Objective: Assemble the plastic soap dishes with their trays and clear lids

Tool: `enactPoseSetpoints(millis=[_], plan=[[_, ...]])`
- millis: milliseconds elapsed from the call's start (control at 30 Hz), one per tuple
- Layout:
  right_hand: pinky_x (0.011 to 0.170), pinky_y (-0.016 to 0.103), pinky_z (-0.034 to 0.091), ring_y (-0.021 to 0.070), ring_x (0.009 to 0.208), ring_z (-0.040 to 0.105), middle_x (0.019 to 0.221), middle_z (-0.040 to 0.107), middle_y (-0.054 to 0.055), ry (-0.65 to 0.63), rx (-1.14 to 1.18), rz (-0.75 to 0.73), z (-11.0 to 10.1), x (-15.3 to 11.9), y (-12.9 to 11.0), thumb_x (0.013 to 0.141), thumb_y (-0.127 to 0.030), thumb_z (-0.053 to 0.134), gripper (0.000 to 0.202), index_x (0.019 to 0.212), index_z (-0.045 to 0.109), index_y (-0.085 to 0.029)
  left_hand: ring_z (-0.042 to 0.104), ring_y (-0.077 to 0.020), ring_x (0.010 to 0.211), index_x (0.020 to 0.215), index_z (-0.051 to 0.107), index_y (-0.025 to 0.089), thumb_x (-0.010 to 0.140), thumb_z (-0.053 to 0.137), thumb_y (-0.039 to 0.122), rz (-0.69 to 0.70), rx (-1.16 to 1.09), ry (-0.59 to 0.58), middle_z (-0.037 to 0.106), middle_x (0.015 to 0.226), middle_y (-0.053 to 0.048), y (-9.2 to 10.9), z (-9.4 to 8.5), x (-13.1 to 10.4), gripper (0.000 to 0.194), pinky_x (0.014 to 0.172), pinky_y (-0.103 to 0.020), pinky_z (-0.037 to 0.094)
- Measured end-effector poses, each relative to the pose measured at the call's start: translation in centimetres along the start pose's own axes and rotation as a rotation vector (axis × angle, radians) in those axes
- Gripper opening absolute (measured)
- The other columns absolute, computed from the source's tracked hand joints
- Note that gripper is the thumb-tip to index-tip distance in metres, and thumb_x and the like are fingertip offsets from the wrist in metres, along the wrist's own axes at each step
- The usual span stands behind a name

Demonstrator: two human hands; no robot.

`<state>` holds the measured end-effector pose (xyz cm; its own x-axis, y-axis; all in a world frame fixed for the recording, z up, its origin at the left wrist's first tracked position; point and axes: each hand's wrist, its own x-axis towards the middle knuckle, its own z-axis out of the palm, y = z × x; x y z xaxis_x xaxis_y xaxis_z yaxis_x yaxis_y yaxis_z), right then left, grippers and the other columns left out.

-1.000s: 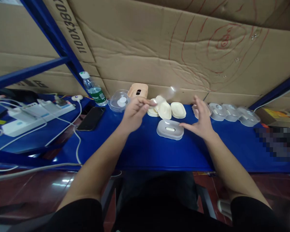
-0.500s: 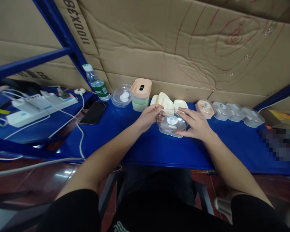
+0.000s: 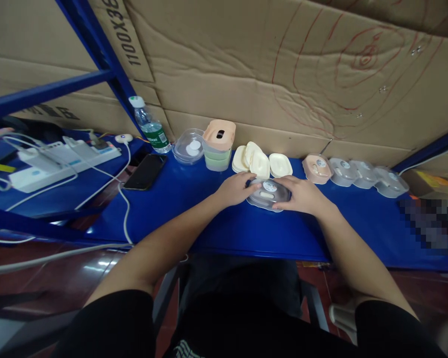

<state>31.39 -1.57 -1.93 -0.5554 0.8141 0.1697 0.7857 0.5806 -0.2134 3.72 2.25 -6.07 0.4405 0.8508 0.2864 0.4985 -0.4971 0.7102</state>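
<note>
A clear-lidded plastic container [image 3: 267, 199] with a round white label sits on the blue table in front of me. My left hand [image 3: 236, 190] grips its left side, thumb on the lid. Around its right side curls my right hand [image 3: 302, 195], with the thumb at the near edge. The fingertips behind the container are partly hidden. Just beyond it lie several cream-coloured plastic pieces [image 3: 259, 161], some overlapping, and a cream square piece [image 3: 280, 165] rests to their right.
At the back left are a peach tub [image 3: 219, 134] on green tubs [image 3: 217, 159], clear lids [image 3: 188, 146], a water bottle [image 3: 152, 128] and a phone [image 3: 145, 172]. A peach lidded container [image 3: 316, 169] and several clear ones [image 3: 363, 174] line the back right. A power strip [image 3: 65, 166] with cables lies left.
The clear lid has come down onto the container, which now looks flatter. Both hands have lowered with it, and my left fingers have closed in on its side.
</note>
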Motion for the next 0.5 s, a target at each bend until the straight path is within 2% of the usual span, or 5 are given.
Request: enactPoseSetpoints(millis=[200, 333, 500], plan=[[0.107, 0.061, 0.058, 0.0431, 0.131, 0.068, 0.149, 0.066, 0.014, -0.080, 0.126, 0.012, 0.1, -0.1, 0.7, 0.070, -0.077, 0.087, 0.107, 0.159, 0.055, -0.029, 0.069, -0.0245, 0.088, 0.112, 0.078, 0.023, 0.088, 0.074, 0.055, -0.005, 0.009, -0.061, 0.077, 0.105, -0.010, 0.5, -0.4, -0.1, 0.040, 0.084, -0.040, 0.054], [0.110, 0.063, 0.056, 0.0450, 0.136, 0.064, 0.155, 0.062, 0.017, -0.112, 0.151, 0.009, 0.5, -0.1, 1.0, 0.076, -0.076, 0.083, 0.108, 0.165, 0.048, -0.026, 0.069, -0.0225, 0.082, 0.109, 0.081, 0.023, 0.091, 0.071, 0.054, -0.033, -0.004, -0.104, 0.079, 0.100, -0.008, 0.8, -0.9, 0.0, 0.037, 0.078, -0.037, 0.052], [0.112, 0.064, 0.055, 0.0455, 0.140, 0.062, 0.158, 0.060, 0.017, -0.113, 0.123, -0.014, 0.8, 0.0, 1.0, 0.083, -0.075, 0.077, 0.102, 0.167, 0.046, -0.027, 0.071, -0.0214, 0.083, 0.108, 0.082, 0.025, 0.090, 0.073, 0.050, -0.047, -0.078, -0.097, 0.081, 0.094, -0.005, 0.4, -1.1, 0.2, 0.033, 0.075, -0.034, 0.052]])
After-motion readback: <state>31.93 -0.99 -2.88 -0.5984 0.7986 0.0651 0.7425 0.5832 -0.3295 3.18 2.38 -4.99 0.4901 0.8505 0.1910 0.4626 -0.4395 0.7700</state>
